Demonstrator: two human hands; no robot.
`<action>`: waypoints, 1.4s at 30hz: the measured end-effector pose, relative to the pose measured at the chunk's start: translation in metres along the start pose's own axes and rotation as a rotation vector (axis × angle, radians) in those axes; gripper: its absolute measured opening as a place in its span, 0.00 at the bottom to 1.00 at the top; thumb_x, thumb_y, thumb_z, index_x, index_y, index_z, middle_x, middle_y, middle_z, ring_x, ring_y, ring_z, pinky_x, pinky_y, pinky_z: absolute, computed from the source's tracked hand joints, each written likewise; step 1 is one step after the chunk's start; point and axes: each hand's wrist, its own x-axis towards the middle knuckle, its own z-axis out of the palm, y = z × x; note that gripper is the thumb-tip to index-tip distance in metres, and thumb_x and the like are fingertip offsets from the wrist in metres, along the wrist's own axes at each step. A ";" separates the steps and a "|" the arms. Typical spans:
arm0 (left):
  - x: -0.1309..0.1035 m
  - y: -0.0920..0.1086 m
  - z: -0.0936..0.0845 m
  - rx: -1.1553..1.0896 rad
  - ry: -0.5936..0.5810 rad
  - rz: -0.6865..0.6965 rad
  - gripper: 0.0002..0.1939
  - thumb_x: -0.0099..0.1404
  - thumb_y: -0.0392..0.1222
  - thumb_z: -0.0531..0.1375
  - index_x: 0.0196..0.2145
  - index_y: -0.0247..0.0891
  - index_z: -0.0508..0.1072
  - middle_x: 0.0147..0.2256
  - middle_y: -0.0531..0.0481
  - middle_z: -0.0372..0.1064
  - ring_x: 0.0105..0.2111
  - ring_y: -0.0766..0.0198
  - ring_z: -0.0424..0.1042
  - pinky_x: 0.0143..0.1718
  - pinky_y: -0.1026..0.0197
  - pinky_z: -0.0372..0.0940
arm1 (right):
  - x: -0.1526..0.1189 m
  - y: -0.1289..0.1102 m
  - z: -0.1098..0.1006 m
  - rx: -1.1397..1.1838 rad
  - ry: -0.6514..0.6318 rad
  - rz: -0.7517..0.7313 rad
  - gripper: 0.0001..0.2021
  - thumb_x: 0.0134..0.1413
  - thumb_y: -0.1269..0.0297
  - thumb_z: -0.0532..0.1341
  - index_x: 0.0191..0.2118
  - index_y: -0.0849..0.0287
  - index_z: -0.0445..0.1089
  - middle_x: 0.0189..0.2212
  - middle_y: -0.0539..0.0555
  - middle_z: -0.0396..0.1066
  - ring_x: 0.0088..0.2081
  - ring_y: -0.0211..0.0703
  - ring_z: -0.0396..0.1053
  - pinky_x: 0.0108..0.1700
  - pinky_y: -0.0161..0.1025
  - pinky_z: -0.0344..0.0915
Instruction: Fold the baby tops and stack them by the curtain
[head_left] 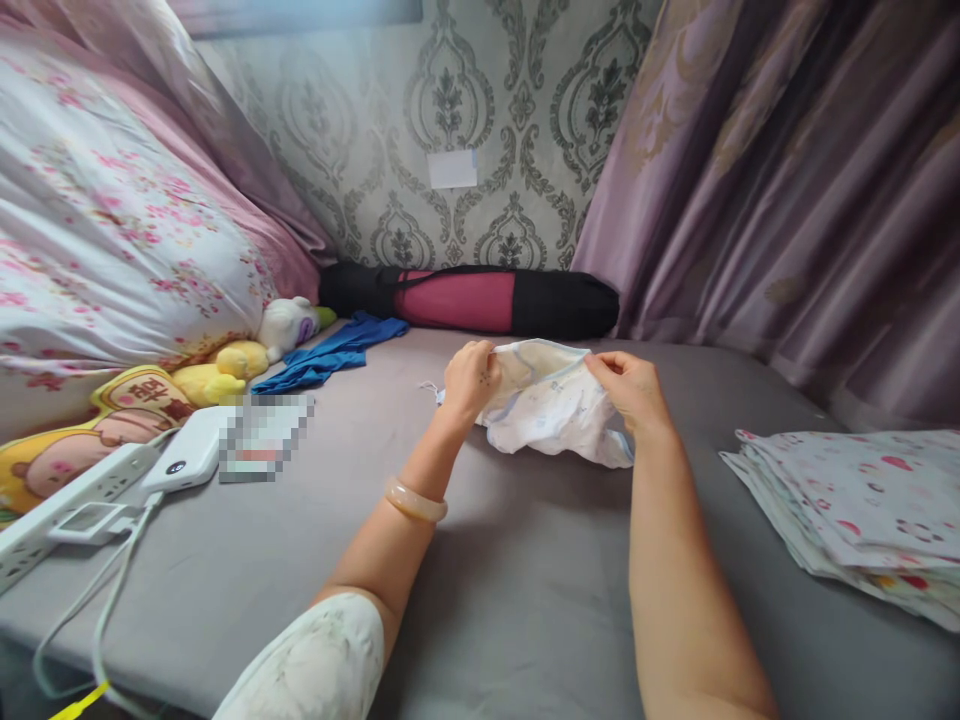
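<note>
Both hands hold up a thin white cloth (551, 420) with small prints and pale blue edging. It may be a small garment, but its folds keep me from telling. My left hand (471, 380) is closed on its upper left edge, the fingers bunched together. At the upper right edge, my right hand (626, 385) pinches the fabric between thumb and fingers. The top edge stretches between the two hands, while the lower part hangs crumpled close to the grey sheet (495, 600). A thin white string pokes out left of my left hand.
Folded printed cloths (870, 500) are stacked at the right. Leftward lie a power strip (82, 500), a white power bank (193, 450) with cables, plush toys (225, 370) and a blue cloth (330, 352). A black and red long bag (465, 300) rests against the wall.
</note>
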 end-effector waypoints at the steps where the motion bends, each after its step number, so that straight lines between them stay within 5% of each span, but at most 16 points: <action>1: 0.001 -0.003 0.000 -0.024 0.025 0.001 0.13 0.65 0.32 0.52 0.40 0.38 0.75 0.39 0.43 0.74 0.42 0.55 0.72 0.46 0.57 0.63 | 0.000 -0.001 0.000 0.001 0.003 -0.007 0.20 0.37 0.46 0.70 0.28 0.59 0.74 0.24 0.51 0.73 0.27 0.40 0.68 0.31 0.37 0.62; 8: 0.010 -0.013 0.004 -0.288 0.147 -0.002 0.16 0.67 0.31 0.49 0.44 0.39 0.74 0.40 0.43 0.72 0.44 0.57 0.70 0.48 0.56 0.64 | -0.003 -0.008 -0.001 -0.004 -0.059 -0.055 0.20 0.38 0.45 0.70 0.29 0.58 0.74 0.25 0.51 0.73 0.27 0.39 0.67 0.31 0.37 0.62; 12: 0.011 -0.014 -0.006 -0.355 0.125 0.109 0.11 0.68 0.37 0.54 0.46 0.40 0.72 0.41 0.46 0.72 0.41 0.60 0.70 0.45 0.59 0.64 | -0.006 -0.011 -0.002 -0.013 -0.097 -0.056 0.22 0.36 0.43 0.70 0.29 0.58 0.74 0.25 0.50 0.73 0.27 0.40 0.66 0.31 0.37 0.62; 19: 0.012 -0.026 -0.044 -0.324 0.060 0.238 0.07 0.63 0.44 0.61 0.36 0.40 0.76 0.33 0.51 0.69 0.30 0.66 0.66 0.36 0.63 0.63 | -0.014 -0.025 -0.008 -0.040 -0.268 -0.008 0.24 0.35 0.40 0.71 0.31 0.58 0.75 0.29 0.52 0.75 0.30 0.42 0.69 0.34 0.38 0.65; 26: 0.014 -0.039 -0.093 -0.266 0.021 0.253 0.10 0.61 0.47 0.61 0.33 0.39 0.78 0.32 0.49 0.73 0.31 0.64 0.68 0.36 0.63 0.63 | -0.026 -0.055 -0.018 -0.100 -0.518 -0.059 0.22 0.37 0.44 0.71 0.34 0.58 0.78 0.33 0.54 0.78 0.34 0.44 0.73 0.39 0.40 0.68; 33: 0.006 -0.040 -0.124 -0.298 0.021 0.181 0.15 0.56 0.53 0.64 0.28 0.38 0.77 0.23 0.52 0.71 0.27 0.65 0.67 0.28 0.65 0.60 | -0.025 -0.095 -0.028 -0.337 -0.455 -0.149 0.18 0.38 0.46 0.70 0.29 0.58 0.78 0.27 0.51 0.76 0.28 0.41 0.69 0.30 0.36 0.63; 42: 0.023 -0.023 -0.174 -0.579 0.007 0.251 0.17 0.53 0.55 0.67 0.30 0.36 0.78 0.27 0.49 0.72 0.26 0.66 0.68 0.26 0.64 0.61 | -0.016 -0.153 -0.036 -0.395 -0.312 -0.310 0.17 0.46 0.46 0.69 0.30 0.57 0.78 0.25 0.52 0.75 0.27 0.43 0.69 0.30 0.39 0.64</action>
